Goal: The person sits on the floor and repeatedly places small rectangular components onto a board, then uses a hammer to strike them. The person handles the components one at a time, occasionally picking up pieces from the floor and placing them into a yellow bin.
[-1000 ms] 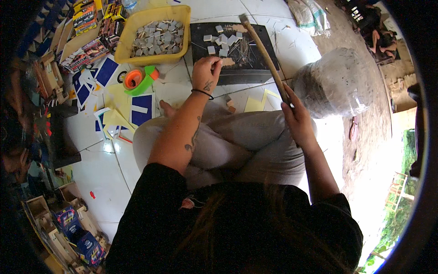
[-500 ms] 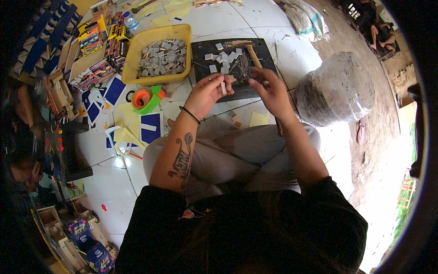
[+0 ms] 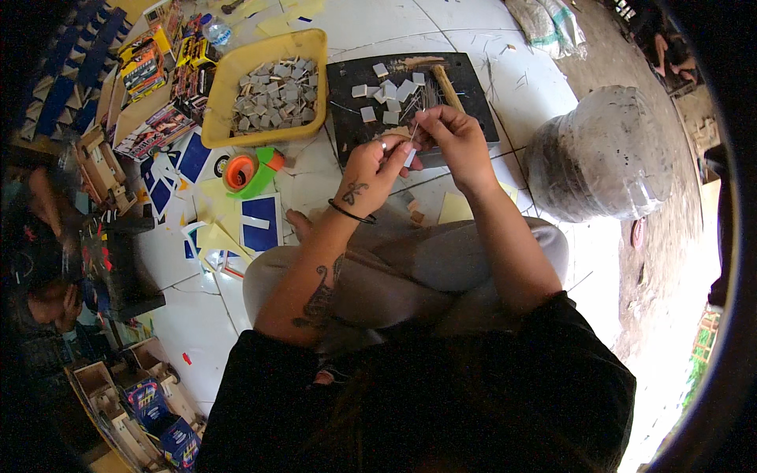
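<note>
My left hand (image 3: 372, 163) pinches a small white rectangular piece (image 3: 409, 157) between thumb and fingers, just in front of a black board (image 3: 347, 118). My right hand (image 3: 453, 138) is touching it from the right, with a thin nail (image 3: 415, 131) held upright at its fingertips over the piece. Several small grey-white squares (image 3: 390, 94) and loose nails lie on the board. A wooden-handled hammer (image 3: 446, 87) rests on the board behind my right hand. I sit cross-legged on the tiled floor.
A yellow tray (image 3: 222, 135) of grey squares stands left of the board. An orange and green tape dispenser (image 3: 246, 169), blue and yellow paper pieces (image 3: 260, 227) and printed boxes (image 3: 146, 67) lie left. A large clear plastic bag (image 3: 603, 154) sits right. Another person (image 3: 43, 292) is at the far left.
My right hand has put the hammer down on the board and come to my left hand. Both hands now meet over the small white piece, with a nail in the right.
</note>
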{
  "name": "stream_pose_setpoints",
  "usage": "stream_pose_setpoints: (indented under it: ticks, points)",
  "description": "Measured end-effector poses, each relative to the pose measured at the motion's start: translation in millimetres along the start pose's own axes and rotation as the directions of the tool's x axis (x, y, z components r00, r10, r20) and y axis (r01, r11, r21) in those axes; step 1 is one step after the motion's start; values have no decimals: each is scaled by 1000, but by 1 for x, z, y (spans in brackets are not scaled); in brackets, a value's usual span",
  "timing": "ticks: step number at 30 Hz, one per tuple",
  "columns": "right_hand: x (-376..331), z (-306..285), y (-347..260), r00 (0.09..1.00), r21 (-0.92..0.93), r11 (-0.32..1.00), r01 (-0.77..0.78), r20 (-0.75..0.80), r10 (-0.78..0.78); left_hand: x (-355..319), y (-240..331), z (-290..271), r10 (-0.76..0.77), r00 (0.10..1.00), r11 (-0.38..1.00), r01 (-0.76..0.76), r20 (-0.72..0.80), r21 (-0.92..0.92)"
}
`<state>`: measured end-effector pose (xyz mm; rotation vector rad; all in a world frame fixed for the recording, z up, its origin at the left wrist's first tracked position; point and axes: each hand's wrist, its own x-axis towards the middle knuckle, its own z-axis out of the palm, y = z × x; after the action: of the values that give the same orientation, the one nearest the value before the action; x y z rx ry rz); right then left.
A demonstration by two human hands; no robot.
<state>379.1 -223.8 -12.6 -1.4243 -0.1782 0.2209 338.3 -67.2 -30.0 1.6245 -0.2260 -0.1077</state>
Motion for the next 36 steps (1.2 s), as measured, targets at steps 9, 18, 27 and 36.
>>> stream_pose_setpoints:
  ticks: [9,18,27,36]
  points:
    - [3,-5,-13,993,-92,992,90,-70,-97,1,-2,-3,120,990,987,-111,-78,117]
    - [14,-13,11,985,29,999,14,-175,-9,11,-35,-22,112,969,866,14,-222,500]
    - [13,-1,16,974,-383,909,166,-82,-213,14,-39,-17,336,934,595,-114,-117,796]
    - [4,10,7,956,-618,747,243,24,-292,17,-41,-12,323,925,734,-112,-199,670]
